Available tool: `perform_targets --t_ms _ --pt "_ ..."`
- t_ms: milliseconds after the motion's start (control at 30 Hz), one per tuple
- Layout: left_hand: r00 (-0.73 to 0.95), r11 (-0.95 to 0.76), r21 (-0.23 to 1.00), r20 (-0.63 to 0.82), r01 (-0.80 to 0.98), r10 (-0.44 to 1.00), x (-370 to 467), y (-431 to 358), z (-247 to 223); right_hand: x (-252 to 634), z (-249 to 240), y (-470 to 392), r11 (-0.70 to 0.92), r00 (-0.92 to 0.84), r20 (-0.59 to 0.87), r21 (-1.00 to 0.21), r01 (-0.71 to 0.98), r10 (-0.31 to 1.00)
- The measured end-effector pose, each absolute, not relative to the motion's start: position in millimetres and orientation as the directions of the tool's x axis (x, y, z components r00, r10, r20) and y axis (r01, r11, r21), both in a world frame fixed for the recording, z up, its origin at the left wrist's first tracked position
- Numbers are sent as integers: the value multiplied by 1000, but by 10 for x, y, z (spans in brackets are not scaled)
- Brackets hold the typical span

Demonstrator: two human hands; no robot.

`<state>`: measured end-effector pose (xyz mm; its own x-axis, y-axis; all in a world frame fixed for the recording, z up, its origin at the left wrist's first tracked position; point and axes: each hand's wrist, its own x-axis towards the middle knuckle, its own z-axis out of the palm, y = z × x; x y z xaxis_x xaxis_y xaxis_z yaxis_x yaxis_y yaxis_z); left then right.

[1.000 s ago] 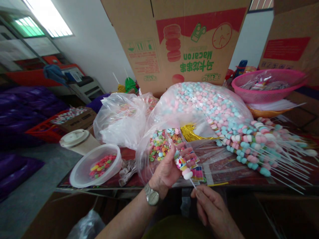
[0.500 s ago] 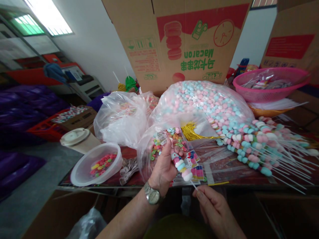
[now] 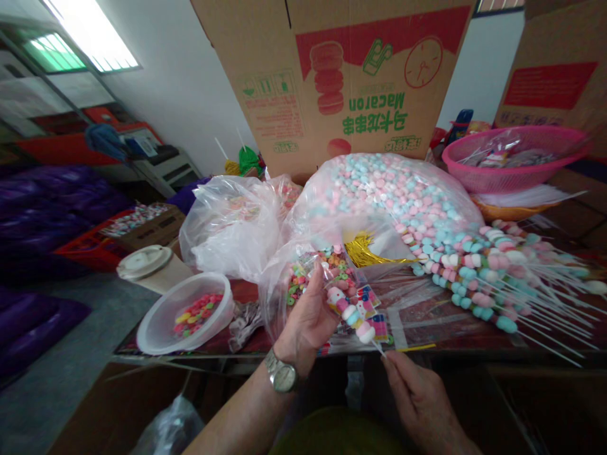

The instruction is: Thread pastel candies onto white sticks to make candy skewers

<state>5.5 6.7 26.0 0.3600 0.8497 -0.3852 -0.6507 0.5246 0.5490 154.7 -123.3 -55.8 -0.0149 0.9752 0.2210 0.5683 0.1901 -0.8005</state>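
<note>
— Which colours is the candy skewer (image 3: 351,314) showing?
— It's mixing white, pink, pale blue and yellow pieces.
— And the basket (image 3: 512,180)?
— That's showing bright pink, while the big carton (image 3: 351,76) is displaying red and green print over brown.

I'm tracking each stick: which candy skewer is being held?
The skewer whose stick the right hand pinches, beside the left hand; the piled skewers at right have no hand on them.

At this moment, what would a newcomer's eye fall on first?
Probably the big cardboard box, with upside-down print, at the back. In front of it lies a clear bag of pink, blue and white sweets. At the bottom, the right hand pinches a candy skewer's stick.
</note>
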Motion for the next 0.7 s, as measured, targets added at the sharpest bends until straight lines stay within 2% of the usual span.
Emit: perform_targets --t_ms 100,200,333,467,600,700 --pt "427 512 548 -285 -662 858 12 77 247 1569 -429 -1231 157 -86 132 -872 464 987" --pt "391 464 510 -250 -725 886 36 72 212 1530 -336 -1237 100 -97 67 -917 387 993" --pt "344 428 473 -258 -770 903 87 70 195 1419 -331 -1238 -77 -124 -103 -976 203 987" --pt "343 430 492 -261 -757 902 92 71 221 1352 -326 -1213 -255 -160 -261 -965 57 952" --pt "343 434 515 -265 -739 901 118 45 220 1344 -251 -1198 -315 -145 -315 -949 23 938" --pt "310 396 533 -247 -748 918 161 18 200 1334 -238 -1202 -294 -125 -296 -955 32 947"
